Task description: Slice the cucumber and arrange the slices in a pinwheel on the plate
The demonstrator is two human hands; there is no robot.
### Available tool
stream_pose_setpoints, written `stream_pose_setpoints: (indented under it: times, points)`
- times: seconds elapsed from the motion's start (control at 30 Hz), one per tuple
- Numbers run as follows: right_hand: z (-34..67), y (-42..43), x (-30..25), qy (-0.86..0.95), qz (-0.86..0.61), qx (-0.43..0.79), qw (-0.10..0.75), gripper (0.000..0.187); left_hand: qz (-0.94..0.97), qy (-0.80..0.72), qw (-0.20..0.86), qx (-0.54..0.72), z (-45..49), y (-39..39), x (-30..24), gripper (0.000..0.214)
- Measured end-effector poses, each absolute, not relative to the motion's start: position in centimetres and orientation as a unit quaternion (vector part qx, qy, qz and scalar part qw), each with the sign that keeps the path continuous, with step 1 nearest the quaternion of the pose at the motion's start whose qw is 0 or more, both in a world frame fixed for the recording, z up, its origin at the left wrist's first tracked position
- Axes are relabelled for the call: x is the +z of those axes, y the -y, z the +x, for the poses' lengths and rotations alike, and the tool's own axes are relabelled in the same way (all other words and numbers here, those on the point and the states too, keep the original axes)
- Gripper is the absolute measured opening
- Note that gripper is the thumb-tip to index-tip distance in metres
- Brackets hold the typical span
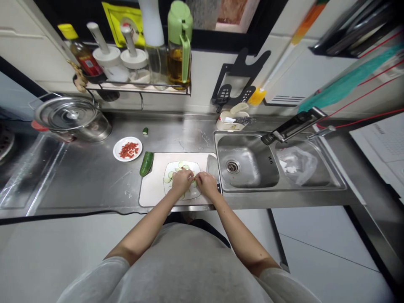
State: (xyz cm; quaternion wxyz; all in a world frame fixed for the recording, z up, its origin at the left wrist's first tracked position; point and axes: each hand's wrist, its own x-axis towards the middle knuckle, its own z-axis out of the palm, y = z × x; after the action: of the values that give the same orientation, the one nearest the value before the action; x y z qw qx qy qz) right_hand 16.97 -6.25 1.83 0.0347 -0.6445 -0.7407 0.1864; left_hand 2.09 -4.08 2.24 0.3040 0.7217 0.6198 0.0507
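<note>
Both hands meet over a white square plate (167, 188) with thin cucumber slices (171, 174) set around it. My left hand (182, 181) is closed in a pinch above the plate's middle; what its fingertips hold is too small to name. Close beside it, my right hand (206, 184) is also pinched at the plate's right side, its contents hidden. Under the plate lies a pale cutting board (148, 194). A knife (212, 166) rests along the board's right edge, and a cut cucumber (147, 163) lies on its upper left corner.
To the left stands a round white plate (116, 150) of small red pieces (129, 150), with a cucumber end (145, 131) behind it. A lidded steel pot (97, 126) is farther left. The double sink (252, 160) adjoins the board's right; a bottle rack (142, 86) hangs above.
</note>
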Motion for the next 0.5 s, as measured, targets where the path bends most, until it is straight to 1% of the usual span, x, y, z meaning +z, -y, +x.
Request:
stream_pose_setpoints:
  times: [0.13, 0.37, 0.5]
  points:
    - [16.91, 6.12, 1.80, 0.748, -0.639, 0.178, 0.023, 0.025, 0.727, -0.618, 0.294, 0.052, 2.38, 4.10, 2.08, 0.014]
    - [16.70, 5.84, 1.75, 0.746, -0.642, 0.177, 0.008, 0.020, 0.725, -0.621, 0.294, 0.043, 2.70, 3.84, 2.24, 0.015]
    - [16.74, 5.78, 1.87, 0.741, -0.644, 0.187, 0.014, 0.016, 0.723, -0.622, 0.296, 0.041, 2.74, 3.76, 2.51, 0.014]
